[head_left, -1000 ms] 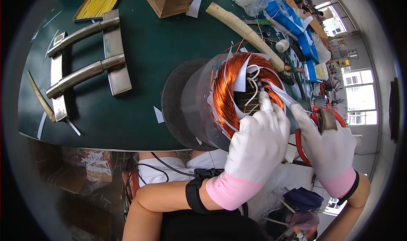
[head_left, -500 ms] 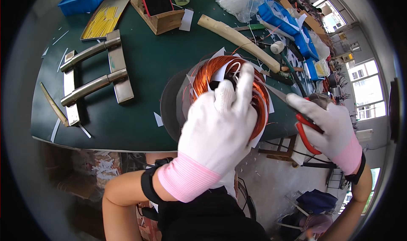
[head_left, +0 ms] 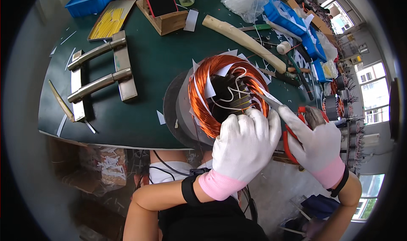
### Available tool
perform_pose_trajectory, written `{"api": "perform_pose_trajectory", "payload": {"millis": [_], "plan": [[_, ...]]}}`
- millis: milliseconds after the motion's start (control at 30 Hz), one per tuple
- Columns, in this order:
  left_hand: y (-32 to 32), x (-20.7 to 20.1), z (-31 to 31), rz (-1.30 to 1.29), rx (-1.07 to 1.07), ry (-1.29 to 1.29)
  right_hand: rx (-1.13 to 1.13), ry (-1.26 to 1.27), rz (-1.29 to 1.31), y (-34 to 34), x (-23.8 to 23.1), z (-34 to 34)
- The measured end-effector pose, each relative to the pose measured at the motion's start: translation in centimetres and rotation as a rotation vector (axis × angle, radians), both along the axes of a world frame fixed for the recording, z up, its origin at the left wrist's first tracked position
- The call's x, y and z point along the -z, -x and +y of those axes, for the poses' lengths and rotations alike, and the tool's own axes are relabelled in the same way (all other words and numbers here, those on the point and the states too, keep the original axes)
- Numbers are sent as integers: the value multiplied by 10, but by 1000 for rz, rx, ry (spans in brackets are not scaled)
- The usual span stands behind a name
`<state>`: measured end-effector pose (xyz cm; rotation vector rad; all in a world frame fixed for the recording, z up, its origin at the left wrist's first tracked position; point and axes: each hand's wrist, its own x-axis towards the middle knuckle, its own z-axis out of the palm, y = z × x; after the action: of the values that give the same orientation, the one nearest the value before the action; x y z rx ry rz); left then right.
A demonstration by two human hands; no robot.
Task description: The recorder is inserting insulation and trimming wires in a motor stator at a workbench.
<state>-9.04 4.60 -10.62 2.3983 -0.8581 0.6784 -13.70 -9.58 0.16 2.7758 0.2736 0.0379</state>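
Observation:
A motor stator (head_left: 183, 109) stands tilted at the near edge of the table, with a thick ring of copper winding (head_left: 202, 97) on its top. White insulation paper slips (head_left: 209, 87) poke out between the wires, and thin white cords (head_left: 231, 94) curl across the dark bore. My left hand (head_left: 246, 141), in a white glove, is closed over the winding's near right side; its fingertips are hidden. In my gloved right hand (head_left: 311, 141) is a pair of red-handled scissors (head_left: 290, 150), its blades reaching to the winding's right side.
A metal two-bar frame (head_left: 101, 85) lies at the left. Behind are a tray of yellow sticks (head_left: 111, 25), a wooden stand (head_left: 167, 24) and a blue bin (head_left: 91, 3). A wooden stick (head_left: 243, 41), hand tools (head_left: 287, 78) and blue trays (head_left: 282, 18) lie at the right.
My left hand has moved back from over the bore to the winding's near right side, uncovering the cords. The scissors in my right hand have shifted left and slightly lower, against the winding.

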Motion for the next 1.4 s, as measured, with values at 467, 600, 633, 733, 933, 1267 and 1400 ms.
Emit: {"api": "perform_pose_trajectory", "payload": {"millis": [467, 600, 633, 733, 933, 1267, 1400], "plan": [[-5, 18, 1, -238, 7, 107, 74, 12, 82, -7, -9, -14], [-8, 17, 4, -270, 41, 66, -141, 288, 146, -30, -32, 0], [-9, 17, 7, -268, 43, 69, -138, 290, 148, -38, -37, 7], [-11, 15, 13, -233, 90, 54, -291, 424, 132, -58, -43, 21], [-18, 9, 28, -139, 239, 35, -347, 493, 141, -60, -41, 30], [-50, 7, 61, -176, 548, 39, -280, 445, 245, -47, -48, 26], [-29, -13, 59, -92, 347, 21, -69, -116, 265, -25, -43, -10]]}}
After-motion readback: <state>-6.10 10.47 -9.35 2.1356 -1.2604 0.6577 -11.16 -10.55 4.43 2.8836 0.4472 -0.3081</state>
